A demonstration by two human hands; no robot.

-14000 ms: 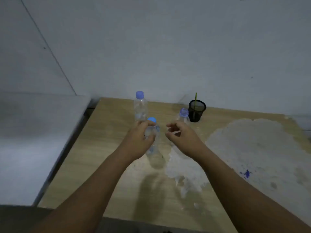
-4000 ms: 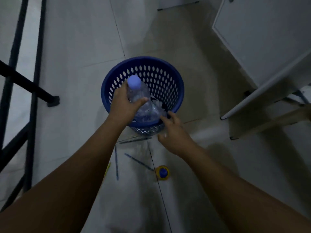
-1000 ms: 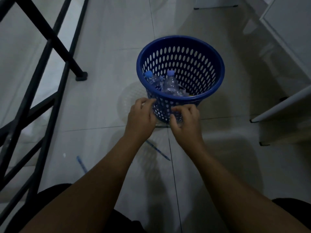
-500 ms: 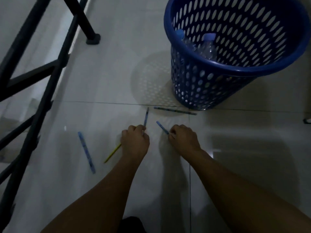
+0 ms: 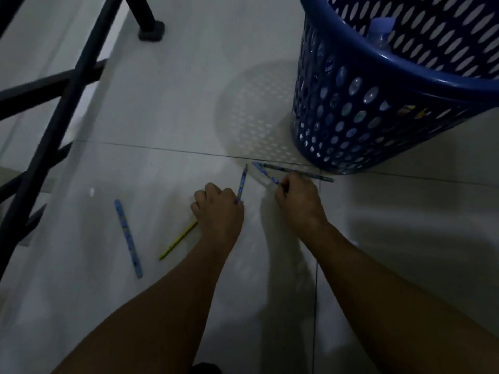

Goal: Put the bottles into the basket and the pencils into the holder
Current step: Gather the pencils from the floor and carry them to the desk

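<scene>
Several pencils lie on the pale tiled floor in front of a blue perforated basket. A clear bottle with a pale blue cap stands inside the basket. My left hand is closed around a blue pencil that points away from me. My right hand pinches a second blue pencil at its near end. A dark patterned pencil lies by the basket's foot. A loose blue pencil and a yellow pencil lie to the left. The holder is out of view.
A black metal frame with slanted bars and a rubber foot stands at the left. Tile joints cross the floor under my hands. The basket throws a dotted shadow on the floor to its left.
The view has dropped closer to the floor. My right hand has slid toward the basket along its blue pencil. My left hand keeps its hold on the other blue pencil.
</scene>
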